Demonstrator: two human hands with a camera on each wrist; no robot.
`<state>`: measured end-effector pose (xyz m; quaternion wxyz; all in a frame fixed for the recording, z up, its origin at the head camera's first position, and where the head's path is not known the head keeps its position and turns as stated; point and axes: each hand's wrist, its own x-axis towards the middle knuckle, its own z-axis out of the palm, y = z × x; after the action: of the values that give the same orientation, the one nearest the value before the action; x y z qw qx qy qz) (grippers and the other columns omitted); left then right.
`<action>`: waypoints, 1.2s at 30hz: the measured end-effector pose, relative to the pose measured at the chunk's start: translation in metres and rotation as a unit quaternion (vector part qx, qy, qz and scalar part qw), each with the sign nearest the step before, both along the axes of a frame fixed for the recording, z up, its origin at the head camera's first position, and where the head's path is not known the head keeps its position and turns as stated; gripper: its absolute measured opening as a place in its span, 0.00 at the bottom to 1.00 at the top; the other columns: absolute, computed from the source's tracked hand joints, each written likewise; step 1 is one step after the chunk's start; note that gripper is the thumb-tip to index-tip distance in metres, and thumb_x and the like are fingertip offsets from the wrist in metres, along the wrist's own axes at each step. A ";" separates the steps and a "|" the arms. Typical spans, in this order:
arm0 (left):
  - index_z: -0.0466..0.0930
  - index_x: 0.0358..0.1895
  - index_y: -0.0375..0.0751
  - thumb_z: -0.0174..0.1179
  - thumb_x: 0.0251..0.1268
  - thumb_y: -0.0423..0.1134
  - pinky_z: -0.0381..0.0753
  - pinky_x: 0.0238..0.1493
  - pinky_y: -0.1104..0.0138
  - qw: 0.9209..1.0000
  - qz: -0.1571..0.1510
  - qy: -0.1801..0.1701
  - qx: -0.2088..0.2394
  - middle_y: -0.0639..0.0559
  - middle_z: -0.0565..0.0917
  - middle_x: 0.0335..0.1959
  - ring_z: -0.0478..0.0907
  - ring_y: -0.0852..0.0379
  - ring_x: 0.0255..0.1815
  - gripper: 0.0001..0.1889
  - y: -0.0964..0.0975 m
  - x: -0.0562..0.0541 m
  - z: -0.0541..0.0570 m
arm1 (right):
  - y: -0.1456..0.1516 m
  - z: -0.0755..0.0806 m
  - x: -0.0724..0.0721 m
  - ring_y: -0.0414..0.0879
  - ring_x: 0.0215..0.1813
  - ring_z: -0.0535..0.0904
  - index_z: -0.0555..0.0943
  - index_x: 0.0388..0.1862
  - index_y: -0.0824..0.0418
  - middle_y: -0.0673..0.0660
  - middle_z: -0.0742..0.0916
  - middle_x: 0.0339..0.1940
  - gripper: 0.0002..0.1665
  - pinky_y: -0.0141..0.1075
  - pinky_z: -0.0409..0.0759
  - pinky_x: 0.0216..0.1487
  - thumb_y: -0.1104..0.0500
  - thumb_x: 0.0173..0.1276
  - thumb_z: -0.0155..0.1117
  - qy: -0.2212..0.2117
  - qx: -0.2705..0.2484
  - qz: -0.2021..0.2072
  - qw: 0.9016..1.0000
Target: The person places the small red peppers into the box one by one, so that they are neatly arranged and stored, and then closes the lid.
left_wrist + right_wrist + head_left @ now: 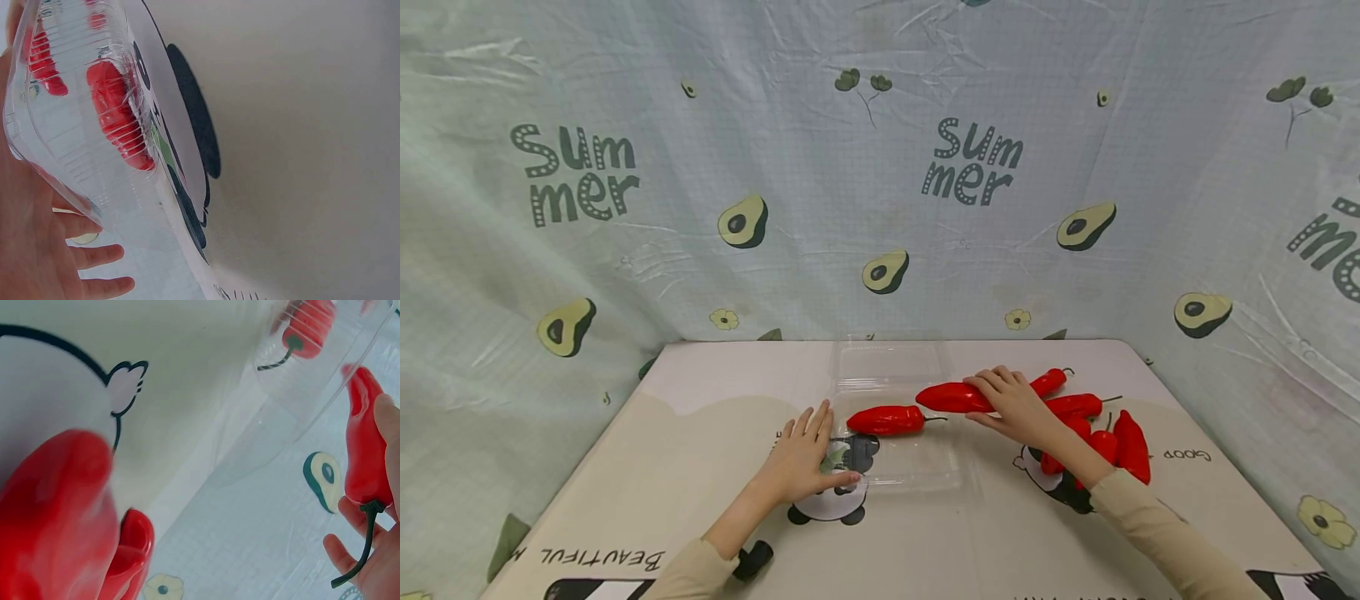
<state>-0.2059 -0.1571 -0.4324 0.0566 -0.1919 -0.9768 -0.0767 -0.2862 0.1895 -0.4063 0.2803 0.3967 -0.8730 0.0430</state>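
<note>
A clear plastic clamshell box [917, 463] lies on the table with its lid [891, 362] folded back. One red chili pepper [886, 420] lies inside it, stem toward the right. My left hand [805, 460] is at the box's left side, fingers straight and spread, the thumb along the near part. My right hand [1011, 407] holds another red pepper [951, 397] above the box's right side. The right wrist view shows this held pepper [364, 444] with its long green stem hanging free past the fingers.
Several more red peppers [1133, 446] lie in a loose pile on the right of the table, partly behind my right forearm. A printed cloth [880, 208] hangs behind the table and at its sides. A small black object [752, 560] sits by my left wrist.
</note>
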 end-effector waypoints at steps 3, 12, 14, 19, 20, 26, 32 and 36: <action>0.52 0.67 0.31 0.46 0.45 0.74 0.55 0.62 0.43 1.000 0.000 0.002 -0.001 0.39 0.52 0.70 0.52 0.37 0.68 0.55 0.000 0.000 0.000 | -0.006 0.001 -0.001 0.47 0.47 0.70 0.73 0.54 0.58 0.53 0.79 0.45 0.31 0.43 0.71 0.45 0.46 0.52 0.66 -0.001 -0.002 0.002 1.000; 0.52 0.67 0.30 0.47 0.45 0.74 0.54 0.63 0.43 1.000 0.000 0.001 0.000 0.39 0.51 0.70 0.51 0.36 0.68 0.55 0.000 0.001 0.001 | -0.024 -0.002 -0.007 0.47 0.46 0.68 0.72 0.54 0.59 0.53 0.79 0.46 0.30 0.42 0.68 0.43 0.46 0.55 0.63 -0.013 -0.009 0.000 1.000; 0.52 0.67 0.30 0.47 0.45 0.74 0.55 0.63 0.43 1.000 0.000 0.001 -0.002 0.39 0.51 0.70 0.52 0.37 0.68 0.55 0.000 0.001 0.000 | -0.029 -0.003 -0.008 0.47 0.46 0.68 0.72 0.53 0.58 0.53 0.79 0.46 0.29 0.42 0.69 0.43 0.46 0.55 0.63 -0.012 -0.013 -0.001 1.000; 0.52 0.67 0.31 0.47 0.45 0.74 0.55 0.63 0.43 1.000 0.001 0.000 0.000 0.39 0.52 0.70 0.52 0.37 0.68 0.55 0.001 0.000 0.000 | -0.039 -0.005 -0.009 0.47 0.46 0.69 0.73 0.52 0.58 0.54 0.79 0.45 0.28 0.41 0.70 0.42 0.47 0.53 0.64 -0.011 -0.022 -0.010 1.000; 0.52 0.67 0.31 0.47 0.45 0.74 0.55 0.63 0.43 1.000 0.001 0.000 0.001 0.39 0.52 0.70 0.52 0.37 0.68 0.55 0.001 0.000 0.000 | -0.041 -0.005 -0.010 0.47 0.46 0.69 0.73 0.52 0.57 0.54 0.79 0.45 0.28 0.41 0.70 0.42 0.47 0.53 0.64 -0.012 -0.023 -0.011 1.000; 0.52 0.67 0.31 0.47 0.45 0.74 0.54 0.63 0.43 1.000 0.003 -0.001 0.004 0.40 0.51 0.70 0.51 0.37 0.68 0.55 0.001 0.000 0.000 | -0.051 -0.006 -0.010 0.46 0.45 0.68 0.73 0.51 0.56 0.52 0.80 0.44 0.28 0.40 0.70 0.42 0.46 0.54 0.64 -0.009 -0.021 -0.012 1.000; 0.52 0.67 0.30 0.47 0.45 0.74 0.55 0.62 0.43 1.000 0.001 0.001 0.004 0.39 0.51 0.70 0.52 0.37 0.68 0.55 0.000 0.000 0.000 | -0.060 -0.004 -0.010 0.46 0.45 0.68 0.73 0.52 0.56 0.52 0.80 0.45 0.28 0.40 0.69 0.42 0.46 0.54 0.64 -0.019 -0.024 -0.002 1.000; 0.52 0.67 0.30 0.47 0.45 0.74 0.55 0.62 0.43 1.000 0.001 0.000 0.003 0.39 0.51 0.70 0.52 0.37 0.68 0.55 0.000 0.000 0.001 | -0.066 -0.001 -0.010 0.46 0.46 0.68 0.73 0.52 0.56 0.52 0.80 0.45 0.28 0.40 0.69 0.44 0.45 0.56 0.62 -0.031 -0.019 -0.001 0.999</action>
<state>-0.2056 -0.1571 -0.4319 0.0573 -0.1910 -0.9766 -0.0801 -0.2957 0.1239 -0.4077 0.2610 0.3887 -0.8807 0.0715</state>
